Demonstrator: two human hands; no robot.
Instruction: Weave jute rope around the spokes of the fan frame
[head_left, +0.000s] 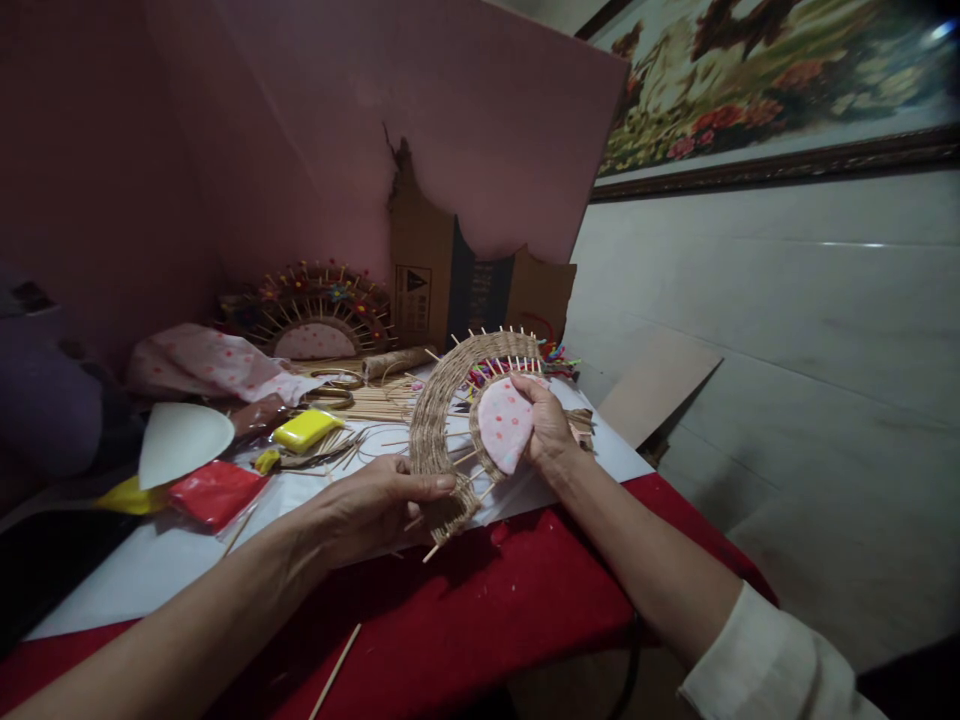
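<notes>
Both my hands hold a half-round woven twine fan (437, 400), tilted above the table's front edge. Its arched band is woven over thin wooden sticks that poke out past the rim. A half-circle centre covered in pink dotted cloth (504, 425) is edged with twine. My left hand (386, 500) pinches the lower left end of the woven band, thumb on top. My right hand (546, 425) grips the cloth centre at its right side, thumb over the cloth; its other fingers are hidden behind.
A finished-looking fan with coloured beads (322, 310) leans at the back by torn cardboard (427, 260). Left lie dotted cloth (202, 360), scissors (334, 388), yellow (306, 430) and red (217, 494) packets, and a white card piece (184, 440). A loose stick (335, 670) lies on the red tablecloth (540, 590).
</notes>
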